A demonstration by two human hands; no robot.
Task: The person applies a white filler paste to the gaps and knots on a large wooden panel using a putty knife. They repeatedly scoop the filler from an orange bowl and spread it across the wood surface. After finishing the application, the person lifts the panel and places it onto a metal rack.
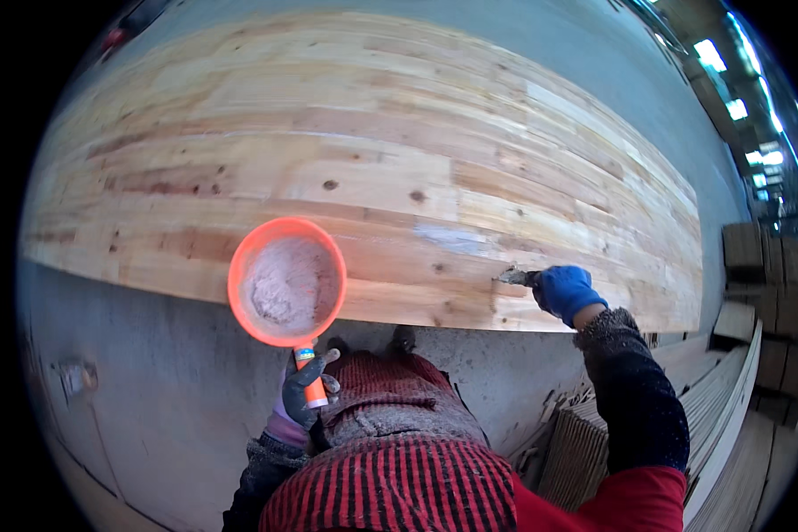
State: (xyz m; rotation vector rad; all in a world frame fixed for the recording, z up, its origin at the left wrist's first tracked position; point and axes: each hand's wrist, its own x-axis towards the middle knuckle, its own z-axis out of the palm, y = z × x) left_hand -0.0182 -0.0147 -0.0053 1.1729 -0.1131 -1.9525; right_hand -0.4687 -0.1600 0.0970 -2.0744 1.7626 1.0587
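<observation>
A grey concrete floor (168, 381) runs under a broad panel of glued pale wood strips (372, 168), with stacks of boards (762, 293) off to the right under bright roof lights. The right hand (566, 291), in a blue glove, has its fingers wrapped shut around a small putty knife (514, 277), whose blade touches the panel near its front edge, just beside a pale smeared patch (448, 238). The left hand (306, 390), in a dark glove, has its fingers clamped on the handle of an orange scoop (287, 281), held out over the panel's front edge and filled with pale grey filler. As a judgement: the scoop looks tipped toward the camera, so a slack wrist could spill filler onto the floor; the blade, pressed too steeply, could gouge the soft wood or leave a ridge
</observation>
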